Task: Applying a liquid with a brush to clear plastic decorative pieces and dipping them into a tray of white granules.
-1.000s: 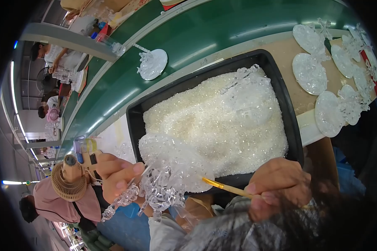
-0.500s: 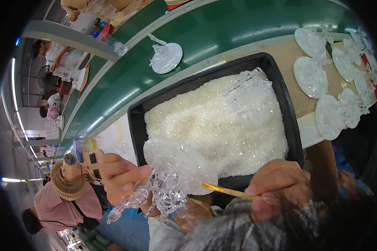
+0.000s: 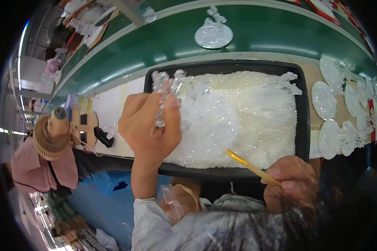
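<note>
My left hand (image 3: 151, 123) is closed around a clear plastic figurine (image 3: 161, 79) with a round, frosted white base (image 3: 211, 119). The base hangs over a black tray (image 3: 303, 121) filled with glittering, whitish clear granules (image 3: 264, 138); whether it touches them I cannot tell. In my right hand (image 3: 291, 182) is a paintbrush (image 3: 255, 169), its tip pointing at the lower right rim of the base. A second clear figurine (image 3: 287, 81) lies at the tray's far right, its base partly covered by granules.
Several round-based clear figurines (image 3: 324, 100) stand on a board at the right. Another figurine (image 3: 213, 35) sits on the green conveyor belt (image 3: 163, 50) behind the tray. At left are a beige fan (image 3: 52, 136) and a person in a pink top (image 3: 42, 169).
My left hand has lifted and turned the figurine from the tray's near left edge to over the granules. The brush has stayed near the base, and the head view has swung round.
</note>
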Demonstrator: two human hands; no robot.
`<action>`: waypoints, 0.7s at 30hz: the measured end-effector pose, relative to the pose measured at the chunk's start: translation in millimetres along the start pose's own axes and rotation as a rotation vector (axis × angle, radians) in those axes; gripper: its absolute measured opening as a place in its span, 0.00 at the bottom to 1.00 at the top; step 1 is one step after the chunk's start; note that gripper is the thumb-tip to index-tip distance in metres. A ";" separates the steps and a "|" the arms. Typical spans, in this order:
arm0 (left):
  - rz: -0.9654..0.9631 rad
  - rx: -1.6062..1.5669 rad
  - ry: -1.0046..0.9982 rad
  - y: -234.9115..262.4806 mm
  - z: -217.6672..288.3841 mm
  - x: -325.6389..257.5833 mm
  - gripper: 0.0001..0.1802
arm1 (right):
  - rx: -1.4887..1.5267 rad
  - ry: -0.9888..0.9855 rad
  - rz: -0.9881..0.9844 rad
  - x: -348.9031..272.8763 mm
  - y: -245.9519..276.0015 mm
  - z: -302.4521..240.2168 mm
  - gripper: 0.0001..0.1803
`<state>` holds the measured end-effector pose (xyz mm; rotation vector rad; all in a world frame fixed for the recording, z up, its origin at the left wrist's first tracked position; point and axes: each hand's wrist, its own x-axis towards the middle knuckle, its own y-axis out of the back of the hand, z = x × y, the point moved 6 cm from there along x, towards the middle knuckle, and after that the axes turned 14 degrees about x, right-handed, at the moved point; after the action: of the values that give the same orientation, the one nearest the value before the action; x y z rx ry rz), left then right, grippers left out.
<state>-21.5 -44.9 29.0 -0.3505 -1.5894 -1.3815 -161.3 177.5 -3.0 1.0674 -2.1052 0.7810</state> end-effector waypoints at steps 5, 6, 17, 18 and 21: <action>0.031 0.100 -0.012 6.3 7.4 -5.7 0.10 | -0.038 -0.083 -0.291 18.6 -39.6 2.6 0.18; 0.034 0.093 -0.004 7.0 8.5 -5.2 0.10 | -0.038 -0.110 -0.306 21.3 -43.6 2.5 0.18; 0.099 0.088 -0.020 10.1 13.1 -4.7 0.11 | -0.103 -0.172 -0.306 22.8 -51.7 5.4 0.18; 0.098 0.089 -0.019 10.2 13.4 -4.7 0.11 | -0.091 -0.159 -0.311 23.1 -51.5 4.2 0.18; 0.080 0.084 -0.030 9.0 14.7 -5.1 0.11 | -0.113 -0.186 -0.324 24.2 -51.5 6.7 0.19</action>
<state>-19.2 -27.4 31.9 -0.3822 -1.6355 -1.2496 -130.9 136.0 22.4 1.4174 -2.0243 0.4147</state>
